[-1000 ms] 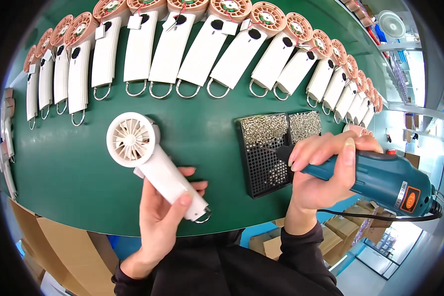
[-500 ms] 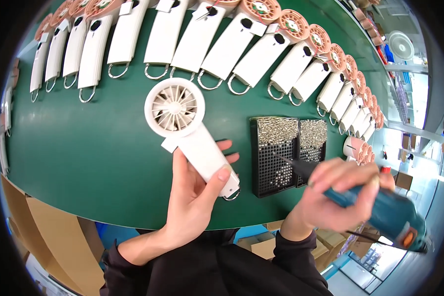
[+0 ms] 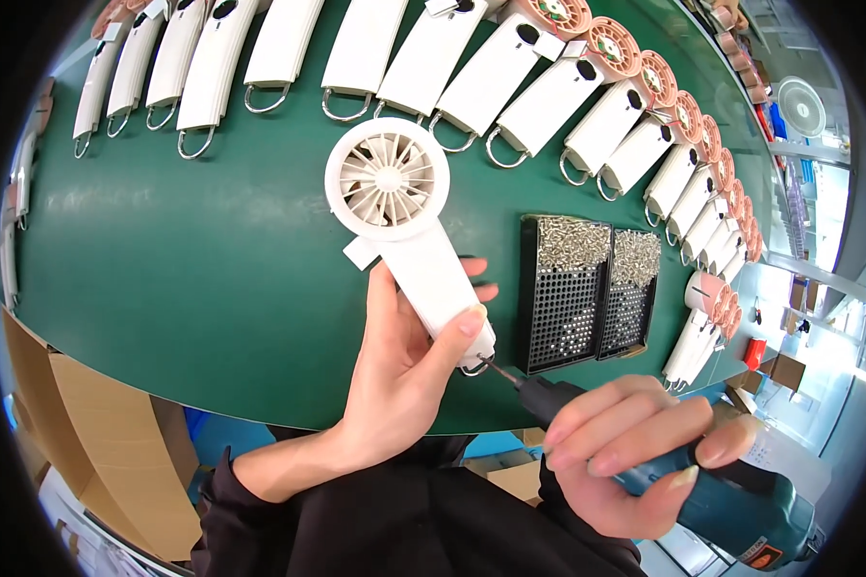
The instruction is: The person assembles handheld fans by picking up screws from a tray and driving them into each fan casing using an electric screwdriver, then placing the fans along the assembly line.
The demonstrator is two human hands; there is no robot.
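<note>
On a green desk (image 3: pixel 183 279), taking clock directions from the middle of the view, the white hand fan (image 3: pixel 414 240) lies tilted, its round head (image 3: pixel 388 180) at 11 o'clock and its handle (image 3: pixel 433 279) running from the head toward 5 o'clock. The left hand (image 3: pixel 394 385), at 7 o'clock, grips the lower handle from beneath, thumb pressed on top and two fingertips showing past the far edge. A small white tag (image 3: pixel 361 252) sticks out at the head's 7 o'clock side. The right hand (image 3: pixel 625 447), at 4 o'clock, is wrapped around a teal electric screwdriver (image 3: pixel 717 500) with a black nose; its thin bit (image 3: pixel 501 373) points toward 10 o'clock and meets the end of the handle, just beside the metal loop (image 3: pixel 471 369), though the contact is too small to make out. At 3 o'clock two black trays (image 3: pixel 526 308) sit side by side, silver screws (image 3: pixel 573 240) heaped at their 12 o'clock ends and scattered over the holes below. A row of fans (image 3: pixel 548 104) with white handles curves from 10 o'clock through 12 to about 3, loops facing inward, several pink heads (image 3: pixel 613 46) showing on the outer side. A few more pink-headed fans (image 3: pixel 691 346) lie between 3 and 4 o'clock, past the trays. An open cardboard box (image 3: pixel 115 433) stands at 8 o'clock, below the desk's edge, and dark sleeves (image 3: pixel 260 524) cover the person's arms
</note>
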